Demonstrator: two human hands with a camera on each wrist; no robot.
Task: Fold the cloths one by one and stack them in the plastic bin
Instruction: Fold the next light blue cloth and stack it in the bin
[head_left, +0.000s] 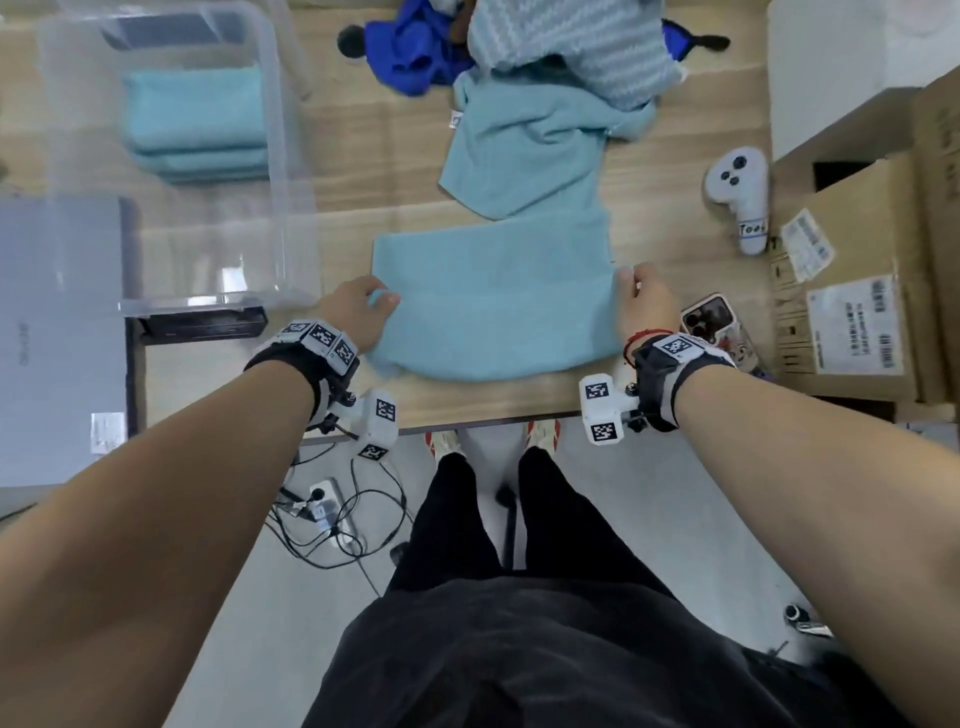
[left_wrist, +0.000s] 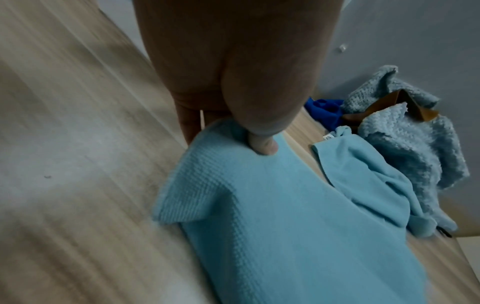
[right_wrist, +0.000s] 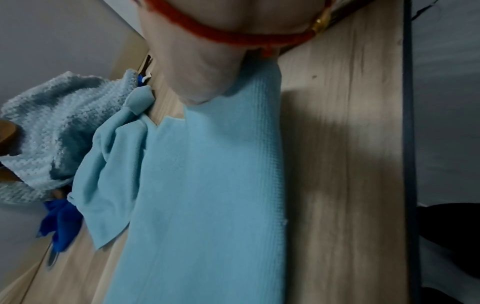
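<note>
Two hands at the cloth (head_left: 493, 301) on the worktop (head_left: 363, 156), near edge — left hand (head_left: 358, 312) pinches its left edge, thumb on top; right hand (head_left: 644, 301) sits at the right edge, grip there hidden, cannot tell. Cloth lies flat, half-folded. Bin (head_left: 291, 156) at left already has folded cloths (head_left: 197, 124). Step looks like mid-fold — next probably one more fold, then lift into bin. Unfolded pile (head_left: 545, 62) waits behind.

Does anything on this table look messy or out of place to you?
Mostly tidy: the light blue waffle cloth lies flat between the left hand and right hand. Its near left corner is flipped up, though. At the table's far edge, unfolded cloths sit in a crumpled heap.
</note>
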